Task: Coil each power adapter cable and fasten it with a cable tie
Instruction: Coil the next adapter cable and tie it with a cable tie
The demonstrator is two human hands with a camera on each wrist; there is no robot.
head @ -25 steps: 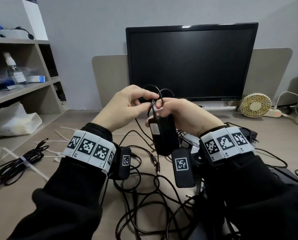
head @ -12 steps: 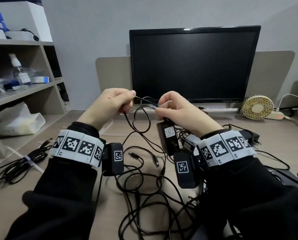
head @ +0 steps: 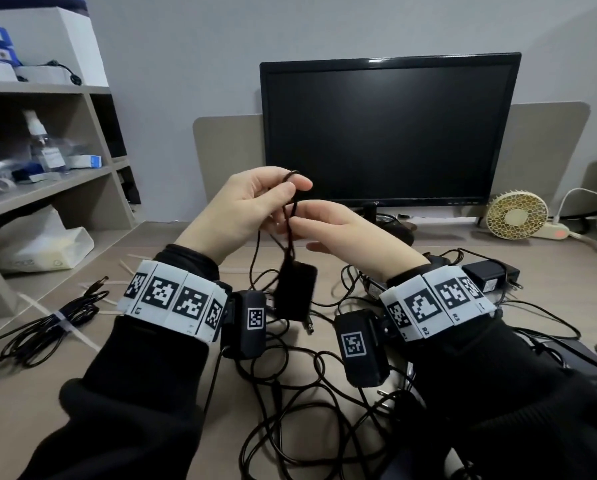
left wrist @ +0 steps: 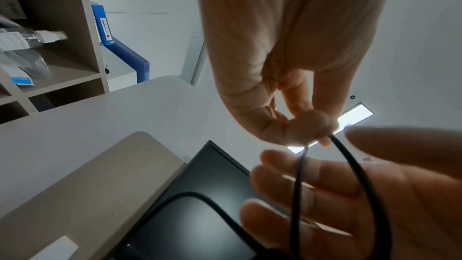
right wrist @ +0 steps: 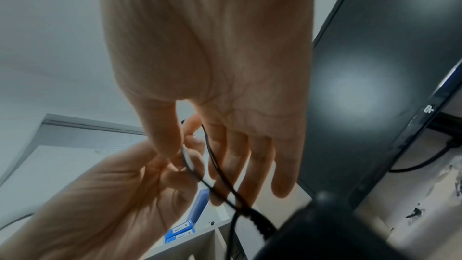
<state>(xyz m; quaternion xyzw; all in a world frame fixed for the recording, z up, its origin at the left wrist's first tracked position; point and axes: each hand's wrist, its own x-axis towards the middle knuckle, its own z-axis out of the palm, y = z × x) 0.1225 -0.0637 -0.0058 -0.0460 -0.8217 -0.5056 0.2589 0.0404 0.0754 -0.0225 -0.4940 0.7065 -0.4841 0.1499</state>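
Clearly, with the left hand pinching the cable loop and the right hand open-fingered beside it, adapter dangling above the tabletop, I'd keep loops even and pinched.

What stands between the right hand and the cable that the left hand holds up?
Nothing visible. The left hand pinches the cable at its top loop, and the right hand has open fingers already beside the hanging strands.
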